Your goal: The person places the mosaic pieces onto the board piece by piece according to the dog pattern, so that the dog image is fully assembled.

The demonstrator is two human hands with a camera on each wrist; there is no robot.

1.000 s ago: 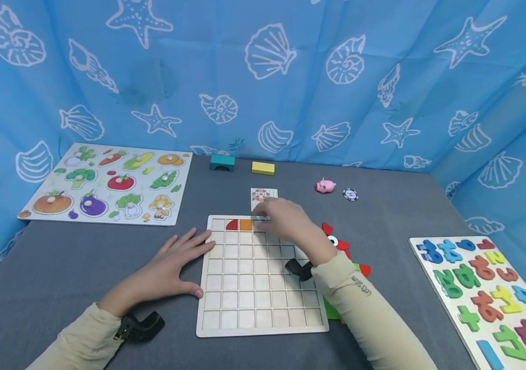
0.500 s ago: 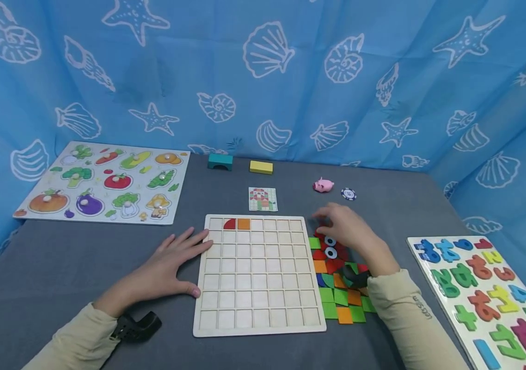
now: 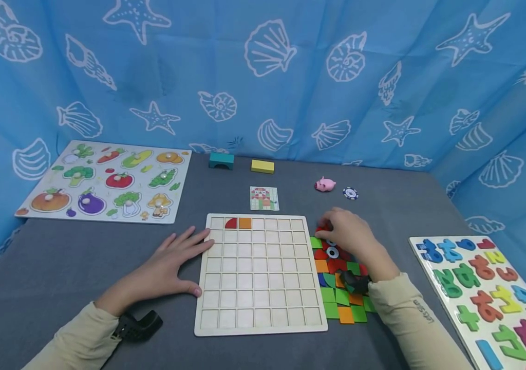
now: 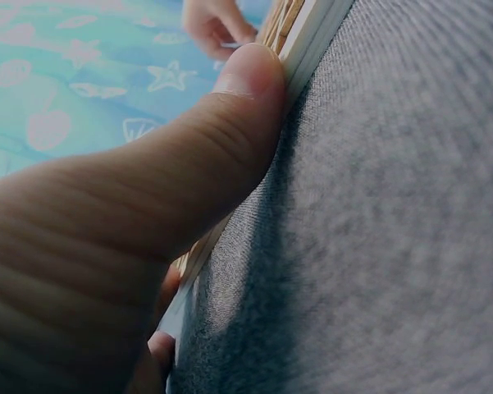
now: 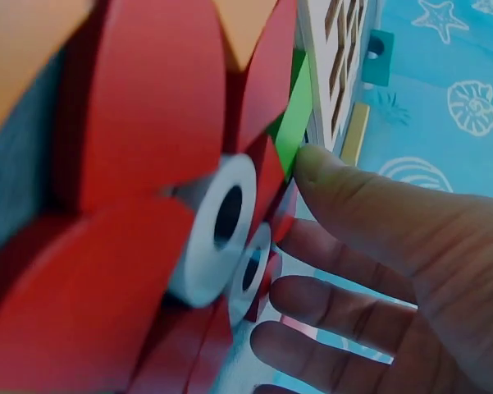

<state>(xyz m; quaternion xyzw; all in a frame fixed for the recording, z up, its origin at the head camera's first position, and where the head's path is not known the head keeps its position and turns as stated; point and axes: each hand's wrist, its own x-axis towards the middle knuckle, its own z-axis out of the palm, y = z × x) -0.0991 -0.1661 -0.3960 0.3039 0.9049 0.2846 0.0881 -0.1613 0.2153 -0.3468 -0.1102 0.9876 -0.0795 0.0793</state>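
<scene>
A pale wooden grid board lies in front of me. Its far row holds a red quarter-round tile and an orange square tile. My left hand rests along the board's left edge, fingers spread; in the left wrist view the thumb touches the rim. Right of the board, my right hand is over a pile of tiles. Its thumb and index finger pinch a red tile, partly hidden by them. Two eye-patterned tiles and a green tile lie close by.
A small pattern card lies beyond the board. Behind are a teal arch block, yellow block, pink pig and poker chip. A vegetable puzzle is at left, a number puzzle at right.
My right hand has moved from the board's far row rightward to the pile, and its thumb and index finger have closed on a red tile. My left hand stays at the board's edge.
</scene>
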